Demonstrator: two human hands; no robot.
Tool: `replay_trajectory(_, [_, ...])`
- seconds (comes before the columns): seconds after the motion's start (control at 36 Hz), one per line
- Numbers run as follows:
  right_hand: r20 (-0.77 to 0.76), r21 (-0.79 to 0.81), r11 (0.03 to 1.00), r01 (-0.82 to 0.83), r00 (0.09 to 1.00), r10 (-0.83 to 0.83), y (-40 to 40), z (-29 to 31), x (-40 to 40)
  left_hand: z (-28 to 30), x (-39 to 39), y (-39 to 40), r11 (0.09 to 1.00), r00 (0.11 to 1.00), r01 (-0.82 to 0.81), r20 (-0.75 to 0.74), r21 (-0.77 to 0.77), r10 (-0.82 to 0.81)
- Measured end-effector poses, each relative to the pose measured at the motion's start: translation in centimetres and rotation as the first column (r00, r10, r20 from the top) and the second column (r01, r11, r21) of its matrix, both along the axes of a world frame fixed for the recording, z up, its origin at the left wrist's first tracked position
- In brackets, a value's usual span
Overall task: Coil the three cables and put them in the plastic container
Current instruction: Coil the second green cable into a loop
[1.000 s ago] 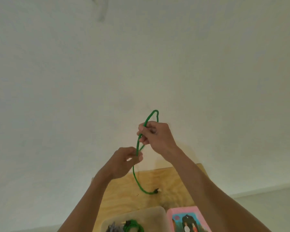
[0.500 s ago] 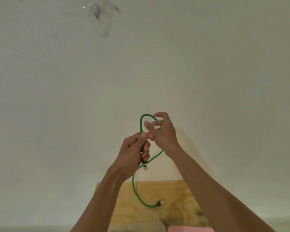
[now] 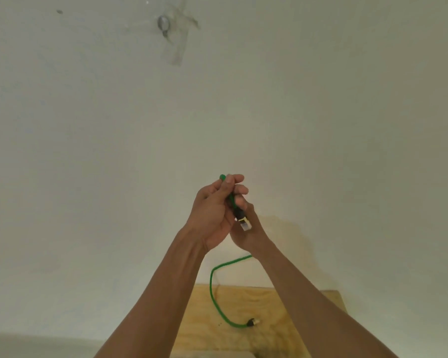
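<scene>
Hands now together: left hand [image 3: 212, 215] and right hand [image 3: 243, 223] both grip the cable [image 3: 212, 293], loop closed, tail uncoiled

Soft, even, dim light fills the view; a faint shadow falls on the wall [image 3: 282, 228] right of the hands. Edges bow and look soft.

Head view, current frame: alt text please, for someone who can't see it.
Two bare hands, left hand and right hand, are raised before a pale wall, clasped around a green cable. One connector pokes out between them. The cable's loose end hangs over a plywood table.
</scene>
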State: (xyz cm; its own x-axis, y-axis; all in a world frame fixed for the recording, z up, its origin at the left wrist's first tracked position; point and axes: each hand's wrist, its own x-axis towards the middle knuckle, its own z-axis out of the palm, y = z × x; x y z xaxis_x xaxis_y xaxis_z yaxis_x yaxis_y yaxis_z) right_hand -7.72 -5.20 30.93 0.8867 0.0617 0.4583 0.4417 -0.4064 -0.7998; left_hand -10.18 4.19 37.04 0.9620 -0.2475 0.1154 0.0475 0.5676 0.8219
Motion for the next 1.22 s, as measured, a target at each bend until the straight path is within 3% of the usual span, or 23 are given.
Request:
replay_trajectory(0.03, [0.013,-0.09,0.995,0.035,0.999,-0.034,0.2,-0.5,-0.5,0.2,0.5,0.1,1.0,1.0,-0.03,0.003,-0.003,0.03])
replay_trajectory(0.14, [-0.112,0.048,0.997,0.063,0.992,-0.057,1.3,-2.0,-0.8,0.3,2.2,0.4,0.985,0.987,-0.159,0.007,0.061,0.159])
replay_trajectory(0.28, [-0.17,0.076,0.994,0.083,0.983,-0.069,2.0,-2.4,-1.3,-0.1,3.7,1.0,0.944,0.958,-0.286,0.056,0.163,0.281])
replay_trajectory(0.5, [-0.236,0.092,0.991,0.096,0.969,-0.072,1.1,-2.0,-2.1,-0.9,5.1,2.0,0.882,0.941,-0.333,0.18,0.333,0.288])
replay_trajectory(0.69, [-0.153,-0.176,0.983,0.044,0.986,-0.071,-1.5,-0.8,-1.3,-1.6,5.1,3.1,0.799,0.925,-0.349,0.318,0.49,0.21])
replay_trajectory(0.81, [-0.104,-0.383,0.923,0.047,0.99,-0.094,-2.6,1.0,-1.2,-1.9,5.2,3.0,0.756,0.913,-0.383,0.339,0.53,0.226])
replay_trajectory(0.92, [-0.002,-0.519,0.852,0.065,0.997,-0.077,-2.5,2.3,-1.2,-1.6,5.0,2.5,0.774,0.916,-0.381,0.319,0.506,0.242])
replay_trajectory(1.03, [0.008,-0.485,0.873,0.05,0.999,-0.053,-2.2,2.1,-1.1,-1.3,5.6,2.7,0.707,0.912,-0.399,0.335,0.584,0.237])
replay_trajectory(1.17, [0.023,-0.427,0.902,0.062,0.998,-0.057,-2.0,1.4,-0.6,-0.9,5.4,3.1,0.815,0.961,-0.255,0.228,0.52,0.156])
replay_trajectory(1.22, [0.05,-0.442,0.894,0.077,0.997,-0.06,-2.0,1.4,-0.5,-1.0,5.4,3.3,0.814,0.968,-0.22,0.222,0.537,0.116])
